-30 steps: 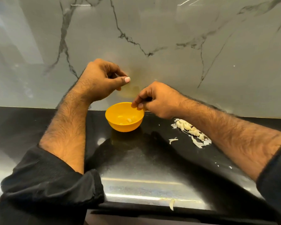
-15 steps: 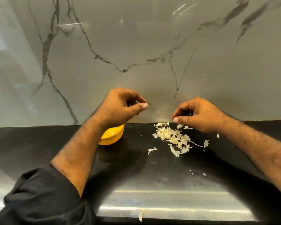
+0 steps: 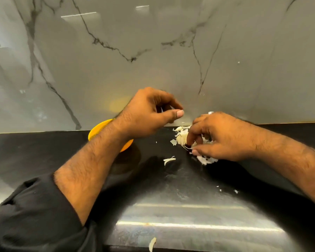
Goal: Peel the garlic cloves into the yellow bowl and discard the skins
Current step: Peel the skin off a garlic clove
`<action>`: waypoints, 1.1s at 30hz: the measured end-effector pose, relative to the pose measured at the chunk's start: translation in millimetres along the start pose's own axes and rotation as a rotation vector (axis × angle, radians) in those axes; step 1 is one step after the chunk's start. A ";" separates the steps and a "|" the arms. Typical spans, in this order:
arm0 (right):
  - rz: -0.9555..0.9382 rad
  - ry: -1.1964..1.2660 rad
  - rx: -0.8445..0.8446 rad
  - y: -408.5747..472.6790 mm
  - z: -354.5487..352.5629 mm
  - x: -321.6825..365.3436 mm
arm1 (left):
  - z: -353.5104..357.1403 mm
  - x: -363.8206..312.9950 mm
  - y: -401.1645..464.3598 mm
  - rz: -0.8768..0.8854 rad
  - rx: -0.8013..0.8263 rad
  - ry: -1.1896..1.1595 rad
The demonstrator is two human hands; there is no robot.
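The yellow bowl (image 3: 98, 129) stands on the black counter at the back wall, mostly hidden behind my left forearm. My left hand (image 3: 149, 113) hovers above and right of it, fingers loosely curled, thumb out, with nothing seen between them. My right hand (image 3: 224, 137) is down on the pile of white garlic skins (image 3: 180, 138), its fingers and thumb curled round a bunch of them. More skin pokes out under its thumb. I see no cloves; the bowl's inside is hidden.
A loose strip of skin (image 3: 169, 160) lies in front of the pile, small flakes (image 3: 235, 191) lie nearer me, and one piece (image 3: 152, 243) sits at the counter's front edge. The marble wall (image 3: 171, 51) closes off the back of the black counter (image 3: 171, 188).
My right hand has dropped from above the skins onto the pile and closed round them. My left hand has kept its pose. The view has swung right, so the bowl sits further left.
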State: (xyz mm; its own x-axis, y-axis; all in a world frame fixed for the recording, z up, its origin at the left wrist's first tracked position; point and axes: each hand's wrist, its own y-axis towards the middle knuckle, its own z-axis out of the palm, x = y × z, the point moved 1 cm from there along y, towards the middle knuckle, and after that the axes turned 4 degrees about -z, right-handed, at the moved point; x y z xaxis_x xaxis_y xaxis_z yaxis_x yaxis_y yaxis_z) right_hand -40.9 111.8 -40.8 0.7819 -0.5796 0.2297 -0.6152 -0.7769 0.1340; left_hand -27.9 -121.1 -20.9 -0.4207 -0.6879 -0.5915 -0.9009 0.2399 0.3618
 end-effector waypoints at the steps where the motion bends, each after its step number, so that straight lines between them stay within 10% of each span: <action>1: 0.023 0.004 0.014 -1.4 -1.0 -1.7 | -2.0 0.5 -1.1 -0.011 -0.002 -0.026; 9: 0.073 -0.065 0.089 -0.3 4.6 -8.0 | -2.7 -3.5 -7.6 -0.039 0.031 -0.047; 19: 0.145 0.953 -0.328 -11.5 -14.5 -26.5 | -3.3 -4.2 -7.8 -0.048 0.061 -0.044; 33: 0.154 0.988 -0.461 -10.0 -14.2 -21.8 | 15.5 -12.7 -6.5 -0.080 0.093 -0.304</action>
State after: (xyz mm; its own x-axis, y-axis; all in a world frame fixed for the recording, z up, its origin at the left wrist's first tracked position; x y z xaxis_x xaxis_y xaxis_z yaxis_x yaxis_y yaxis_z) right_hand -53.2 135.7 -33.4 0.3950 -0.0504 0.9173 -0.8383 -0.4282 0.3375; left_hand -18.4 -103.3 -26.9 -0.3480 -0.4747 -0.8084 -0.9325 0.2644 0.2462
